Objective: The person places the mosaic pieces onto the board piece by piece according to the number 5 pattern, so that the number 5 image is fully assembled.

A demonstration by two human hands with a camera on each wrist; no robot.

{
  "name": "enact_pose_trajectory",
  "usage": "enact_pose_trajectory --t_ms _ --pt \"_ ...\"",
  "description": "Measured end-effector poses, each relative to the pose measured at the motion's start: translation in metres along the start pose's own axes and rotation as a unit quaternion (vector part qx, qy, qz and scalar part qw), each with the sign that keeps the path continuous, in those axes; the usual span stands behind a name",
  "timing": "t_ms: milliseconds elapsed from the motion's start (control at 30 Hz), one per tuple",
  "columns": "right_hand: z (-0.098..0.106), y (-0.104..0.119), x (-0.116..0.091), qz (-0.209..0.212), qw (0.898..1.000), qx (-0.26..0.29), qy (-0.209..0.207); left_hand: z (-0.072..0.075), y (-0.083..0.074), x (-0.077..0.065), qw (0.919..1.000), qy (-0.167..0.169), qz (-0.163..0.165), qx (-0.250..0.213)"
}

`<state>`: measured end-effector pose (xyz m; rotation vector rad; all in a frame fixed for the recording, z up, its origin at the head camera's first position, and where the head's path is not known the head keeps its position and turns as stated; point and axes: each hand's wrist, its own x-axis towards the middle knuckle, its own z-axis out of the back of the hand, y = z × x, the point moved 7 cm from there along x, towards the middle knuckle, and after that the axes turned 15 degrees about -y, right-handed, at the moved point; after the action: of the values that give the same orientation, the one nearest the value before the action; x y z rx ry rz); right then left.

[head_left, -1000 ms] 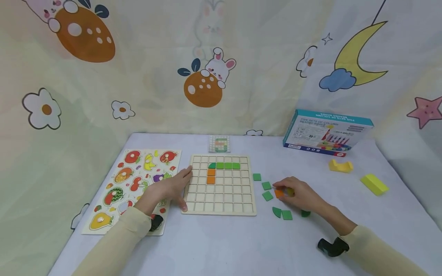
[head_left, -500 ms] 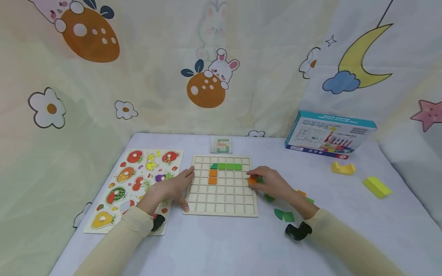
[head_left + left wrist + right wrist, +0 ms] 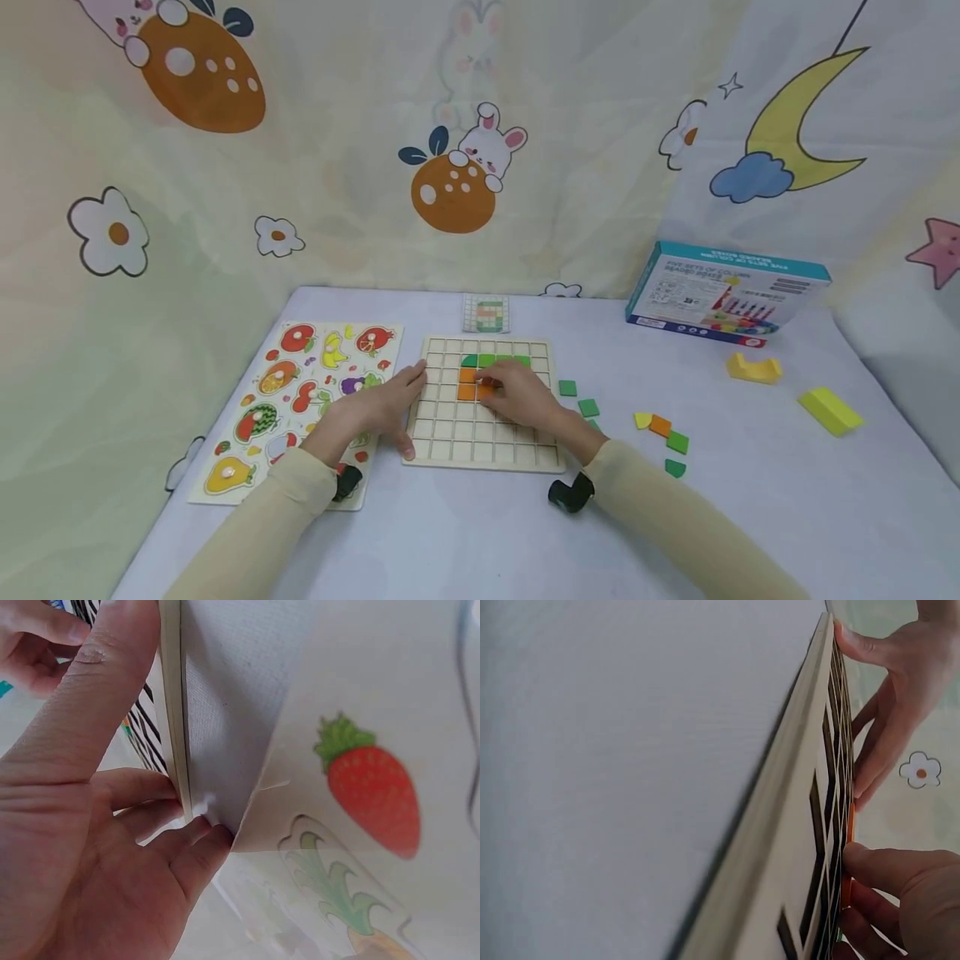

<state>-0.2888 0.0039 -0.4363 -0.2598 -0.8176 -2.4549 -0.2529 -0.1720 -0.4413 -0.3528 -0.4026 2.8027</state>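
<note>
My right hand [image 3: 525,398] pinches an orange square tile [image 3: 486,391] at the wooden grid board [image 3: 450,429], beside two orange tiles [image 3: 467,383] stacked in one column. In the right wrist view, the thumb and fingers close on the tile's edge [image 3: 846,892] right at the board's surface. Above these lies a row of green tiles [image 3: 487,360], with a dark green quarter-round tile [image 3: 468,361] at its left end; my right hand partly covers the row. My left hand [image 3: 375,414] rests along the board's left edge, thumb at the near corner, fingers spread farther up.
Loose green squares [image 3: 567,388] lie right of the board, partly behind my right forearm. Farther right are a yellow tile [image 3: 642,421], an orange tile [image 3: 660,426] and yellow blocks [image 3: 830,411]. A pattern card [image 3: 486,314], a box [image 3: 727,293] and a fruit puzzle [image 3: 247,450] surround the board.
My right hand has carried the orange tile leftward from the loose tiles, over the board's right edge, to the orange column. My left hand has stayed on the board's left edge.
</note>
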Motion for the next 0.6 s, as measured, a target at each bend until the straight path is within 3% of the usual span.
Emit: enact_pose_trajectory --t_ms 233,600 --pt "0.0000 0.0001 -0.0023 0.006 1.000 -0.025 0.002 0.0038 -0.0030 -0.0013 1.0000 -0.001 -0.002 -0.003" --pt "0.0070 -0.0067 -0.0093 -0.005 1.000 0.002 0.015 0.0022 -0.0032 -0.0016 1.0000 -0.002 0.003 -0.003"
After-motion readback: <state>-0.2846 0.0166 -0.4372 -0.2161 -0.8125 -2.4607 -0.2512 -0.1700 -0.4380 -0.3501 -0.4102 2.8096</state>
